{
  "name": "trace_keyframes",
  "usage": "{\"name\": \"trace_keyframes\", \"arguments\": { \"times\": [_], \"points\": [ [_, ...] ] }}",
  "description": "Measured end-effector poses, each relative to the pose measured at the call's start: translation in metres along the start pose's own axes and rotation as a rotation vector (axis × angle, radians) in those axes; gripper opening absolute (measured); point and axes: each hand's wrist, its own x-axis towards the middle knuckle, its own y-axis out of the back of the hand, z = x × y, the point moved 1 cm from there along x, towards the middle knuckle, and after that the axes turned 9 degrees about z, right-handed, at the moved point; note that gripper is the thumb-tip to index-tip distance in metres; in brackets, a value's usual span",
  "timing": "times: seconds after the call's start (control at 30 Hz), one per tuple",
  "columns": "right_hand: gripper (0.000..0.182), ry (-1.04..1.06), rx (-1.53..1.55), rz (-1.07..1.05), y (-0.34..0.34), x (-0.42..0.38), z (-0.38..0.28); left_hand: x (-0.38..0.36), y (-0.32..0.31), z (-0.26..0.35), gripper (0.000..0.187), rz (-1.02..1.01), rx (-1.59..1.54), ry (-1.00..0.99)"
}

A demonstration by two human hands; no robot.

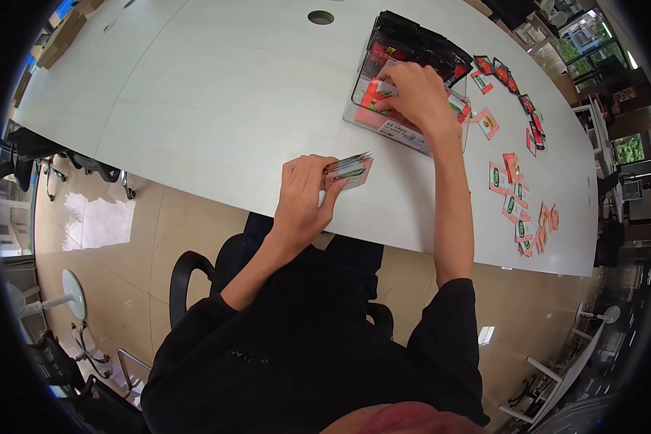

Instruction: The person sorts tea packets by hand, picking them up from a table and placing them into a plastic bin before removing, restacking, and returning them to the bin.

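Near the table's front edge, my left hand (pixel 306 194) is closed round a small stack of pink-and-white packets (pixel 351 173) with green labels. My right hand (pixel 414 90) reaches into a clear plastic box (pixel 358 110), its fingers bent down over pink-and-white packets (pixel 376 95) in the front part. Whether those fingers hold a packet is hidden. Black packets with red prints (pixel 412 42) fill the back part of the box. A white label is on the box's front wall.
On the white table (pixel 217 94), pink-and-white packets (pixel 510 206) lie scattered at the right, with black-and-red packets (pixel 534 123) in a curved row behind them. A round cable hole (pixel 320 16) is near the far middle. A black chair (pixel 188 278) is under me.
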Motion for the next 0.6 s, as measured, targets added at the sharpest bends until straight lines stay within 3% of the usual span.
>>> {"name": "trace_keyframes", "arguments": {
  "times": [0.3,0.53,0.6],
  "points": [
    [0.031,-0.141,0.263,0.365,0.049,-0.029,0.045,0.001,0.000,0.002,0.027,0.049,0.001,-0.029],
    [0.033,-0.360,0.685,0.507,0.049,-0.061,0.086,0.002,0.000,0.004,0.028,0.030,0.022,-0.011],
    [0.032,-0.328,0.641,0.545,0.043,-0.069,0.087,0.001,0.000,0.005,0.028,0.038,0.027,-0.016]
  ]
}}
